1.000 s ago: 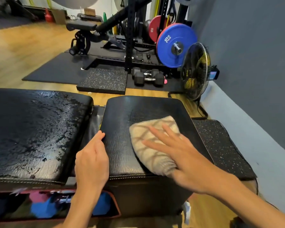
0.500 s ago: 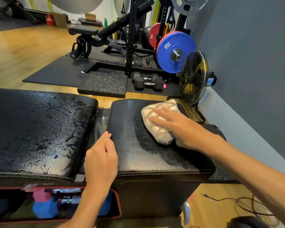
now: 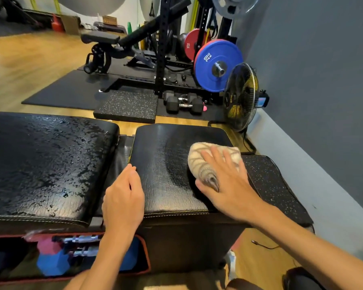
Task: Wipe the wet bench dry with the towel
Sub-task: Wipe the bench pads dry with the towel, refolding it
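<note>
The right hand (image 3: pixel 228 185) pressed the towel (image 3: pixel 208 162) flat-fingered onto the table's small pad (image 3: pixel 161 164); the left hand (image 3: pixel 123 197), grip relaxed, steadied its edge. Beside it, the beaded large pad (image 3: pixel 46 162) risked being missed.

The location is a gym. A black steel rack (image 3: pixel 162 45) stands on rubber floor mats (image 3: pixel 71 91), loaded with a blue 20 kg plate (image 3: pixel 217 65) and a red plate (image 3: pixel 190 45). Hex dumbbells (image 3: pixel 183 104) lie beside a floor fan (image 3: pixel 240 97). A padded black bench (image 3: pixel 50 164) occupies the foreground.
</note>
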Available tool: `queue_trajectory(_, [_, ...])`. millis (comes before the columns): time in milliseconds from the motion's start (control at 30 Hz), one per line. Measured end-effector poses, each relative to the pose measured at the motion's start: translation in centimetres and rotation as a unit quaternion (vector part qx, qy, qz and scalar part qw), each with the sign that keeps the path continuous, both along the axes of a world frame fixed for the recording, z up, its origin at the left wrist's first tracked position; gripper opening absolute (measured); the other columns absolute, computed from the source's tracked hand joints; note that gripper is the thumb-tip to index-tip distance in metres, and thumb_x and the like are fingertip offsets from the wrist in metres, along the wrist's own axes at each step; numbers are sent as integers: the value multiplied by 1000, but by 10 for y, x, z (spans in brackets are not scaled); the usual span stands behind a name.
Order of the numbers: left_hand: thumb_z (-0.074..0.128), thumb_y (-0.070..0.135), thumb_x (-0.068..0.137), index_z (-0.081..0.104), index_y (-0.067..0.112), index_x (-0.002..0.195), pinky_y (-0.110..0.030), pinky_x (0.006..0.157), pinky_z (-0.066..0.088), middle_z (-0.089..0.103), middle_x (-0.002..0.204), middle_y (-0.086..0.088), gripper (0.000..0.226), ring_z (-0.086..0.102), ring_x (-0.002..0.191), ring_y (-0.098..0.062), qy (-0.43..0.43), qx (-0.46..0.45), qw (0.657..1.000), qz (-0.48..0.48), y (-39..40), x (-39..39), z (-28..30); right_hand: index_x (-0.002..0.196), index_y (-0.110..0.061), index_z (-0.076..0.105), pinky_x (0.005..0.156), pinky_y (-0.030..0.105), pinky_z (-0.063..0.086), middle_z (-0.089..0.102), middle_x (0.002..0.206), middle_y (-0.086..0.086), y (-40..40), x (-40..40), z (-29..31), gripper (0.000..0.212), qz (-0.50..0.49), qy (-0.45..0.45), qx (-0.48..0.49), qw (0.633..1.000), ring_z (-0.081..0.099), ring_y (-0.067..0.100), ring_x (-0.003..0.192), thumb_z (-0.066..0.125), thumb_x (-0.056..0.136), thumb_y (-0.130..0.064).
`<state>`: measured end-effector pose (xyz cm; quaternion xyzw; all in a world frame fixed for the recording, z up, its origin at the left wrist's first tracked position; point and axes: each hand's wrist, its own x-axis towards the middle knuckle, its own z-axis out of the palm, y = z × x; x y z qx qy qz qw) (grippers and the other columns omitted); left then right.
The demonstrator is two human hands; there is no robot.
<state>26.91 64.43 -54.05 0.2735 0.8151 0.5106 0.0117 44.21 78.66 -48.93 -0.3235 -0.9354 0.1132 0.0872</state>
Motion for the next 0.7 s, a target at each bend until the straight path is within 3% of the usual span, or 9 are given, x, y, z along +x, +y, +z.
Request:
queue_trajectory(133, [26,36,95,66,18,120,-28,85,31,62,132,-1,51,54,121,-29,0,6,1000,15,1,1,0,155,-44,8,116,65,-7,-12,167,-4,78,-60,5,84,-122,-20,-10,992,-15,33,151,26,83,-84])
queue_trajectory(200, [23,38,91,63,15,125,-26,87,31,62,132,-3,57,53,122,-26,-3,19,1000,18,3,0,0,154,-47,13,114,67,-9,-10,167,-6,98,-86,5,76,-130,-45,-22,990,-18,36,150,27,88,-81])
queue_trajectory(300, [24,35,89,61,6,123,-29,86,34,65,121,-13,58,55,113,-29,-2,35,999,36,3,-4,-4,152,-43,25,113,69,-11,-9,167,-7,77,-109,3,68,-55,-64,0,996,-19,36,150,30,92,-75])
queue_trajectory(400, [22,29,89,62,4,106,-35,69,29,67,101,-18,50,56,89,-35,27,1,999,27,2,-9,-13,150,-40,35,114,69,-9,-8,166,-10,26,-102,-1,65,39,-39,11,998,-18,32,151,38,92,-71])
queue_trajectory(500, [22,25,88,61,2,111,-26,56,21,66,101,-21,51,46,74,-27,44,-43,997,40,4,-15,-21,149,-47,32,115,67,-9,-5,166,-13,-22,-75,-5,64,111,-12,30,993,-19,29,151,40,90,-72])
queue_trajectory(600, [22,28,87,62,2,114,-30,71,28,66,117,-19,55,57,98,-39,40,-30,998,38,5,-13,-19,148,-50,30,116,62,-5,-3,165,-19,-35,-37,-8,73,122,-2,41,992,-17,21,152,26,81,-79])
queue_trajectory(700, [22,34,82,62,8,124,-37,91,36,65,121,-17,64,54,113,-37,-19,10,999,44,6,-7,-10,149,-51,28,117,65,7,-1,165,-20,-1,-26,-7,82,47,-14,49,998,-12,18,152,17,75,-86])
